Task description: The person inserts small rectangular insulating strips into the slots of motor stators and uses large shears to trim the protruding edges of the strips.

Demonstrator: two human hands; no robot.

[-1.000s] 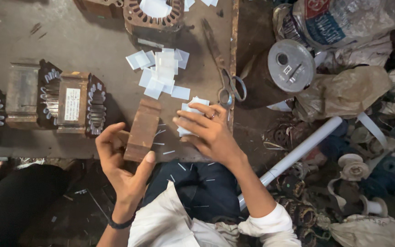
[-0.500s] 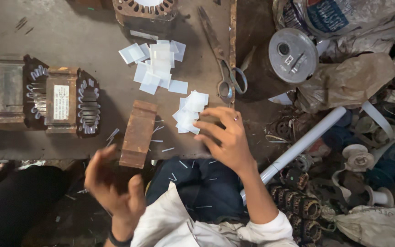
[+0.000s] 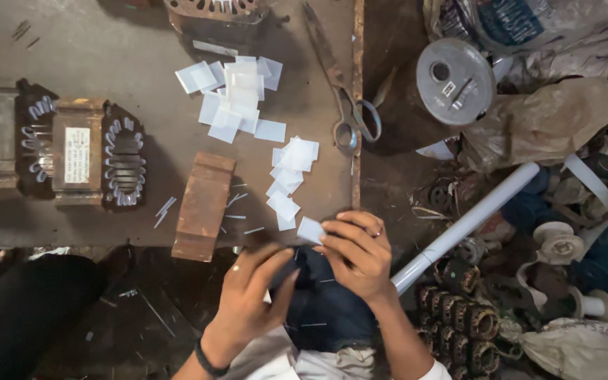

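At the worktop's (image 3: 51, 42) near edge your right hand (image 3: 357, 257) is pinching a white paper slip (image 3: 311, 230), while your left hand (image 3: 251, 295) is hanging spread, its palm hidden.

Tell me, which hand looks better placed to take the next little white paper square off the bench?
Probably the right hand. Its fingertips already touch a white paper square at the bench's near edge, just below the loose pile. The left hand hangs lower, off the bench, nearer the rusty metal block.
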